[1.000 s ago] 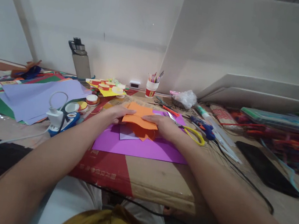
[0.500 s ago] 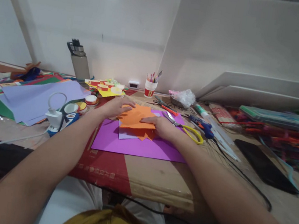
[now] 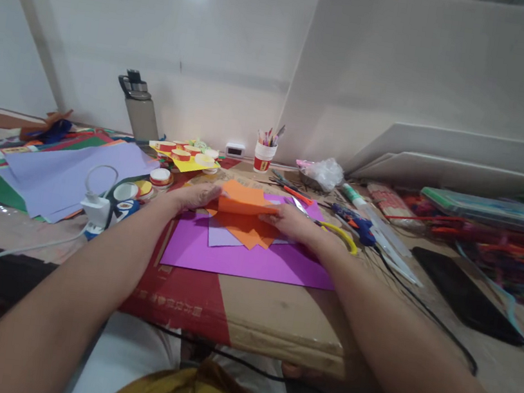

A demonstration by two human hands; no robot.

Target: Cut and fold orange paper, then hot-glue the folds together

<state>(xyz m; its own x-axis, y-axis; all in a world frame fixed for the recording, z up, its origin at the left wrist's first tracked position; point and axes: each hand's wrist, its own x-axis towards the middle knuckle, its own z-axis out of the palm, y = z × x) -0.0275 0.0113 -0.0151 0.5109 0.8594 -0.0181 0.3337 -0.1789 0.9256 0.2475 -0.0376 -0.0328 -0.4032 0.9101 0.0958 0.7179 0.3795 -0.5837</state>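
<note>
Between my hands is a sheet of orange paper (image 3: 246, 199), bent along its near edge and raised off the pile. My left hand (image 3: 201, 197) grips its left side, and my right hand (image 3: 290, 220) grips the right side with the fingertips at the edge. Beneath it lies more orange paper with pointed corners (image 3: 251, 233), on top of a pale lilac sheet (image 3: 223, 236). A large purple sheet (image 3: 247, 263) is under them all. Close to my right hand, scissors with yellow handles (image 3: 342, 235) are partly hidden by it.
A flattened cardboard (image 3: 285, 310) supports the paper. To the right are a blue glue gun (image 3: 353, 221), a black phone (image 3: 467, 295) and a glue stick (image 3: 352, 194). At left are lilac sheets (image 3: 74, 176), tape rolls (image 3: 161, 176) and a bottle (image 3: 138, 107). A pen cup (image 3: 264, 156) stands behind.
The orange paper's near edge has lifted and bent over between my hands. My hands have gone from lying on the sheet to gripping its two sides.
</note>
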